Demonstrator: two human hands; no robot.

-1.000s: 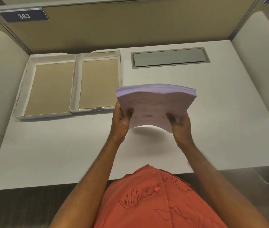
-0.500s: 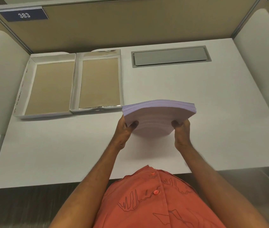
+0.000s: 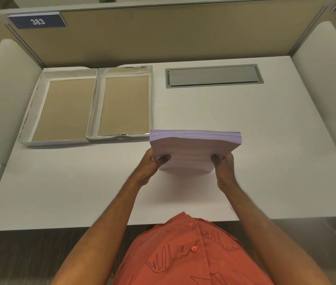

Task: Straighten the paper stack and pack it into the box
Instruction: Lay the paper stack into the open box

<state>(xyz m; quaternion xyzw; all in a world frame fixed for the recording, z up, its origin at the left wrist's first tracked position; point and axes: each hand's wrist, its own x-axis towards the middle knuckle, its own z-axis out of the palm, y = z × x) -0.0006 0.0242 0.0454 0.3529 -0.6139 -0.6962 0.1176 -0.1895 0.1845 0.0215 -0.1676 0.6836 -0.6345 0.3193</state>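
A thick stack of pale lilac paper (image 3: 193,149) stands on its lower edge on the white desk (image 3: 265,171), tilted toward me, printed lines faint on its front sheet. My left hand (image 3: 150,167) grips its left side and my right hand (image 3: 224,167) grips its right side, thumbs on the front. Two open shallow white boxes with brown bottoms lie at the back left: the left box (image 3: 39,112) and the right box (image 3: 152,99), side by side and touching. The stack's top left corner is just right of the right box's near corner.
A grey metal cable flap (image 3: 214,76) is set into the desk at the back right. A tan partition (image 3: 163,38) with a blue "383" label (image 3: 37,21) closes the back. White side panels (image 3: 6,99) flank the desk.
The stack came down from the air onto the desk between one second ago and half a second ago. Since then it has tipped a little more upright, both hands holding it throughout.
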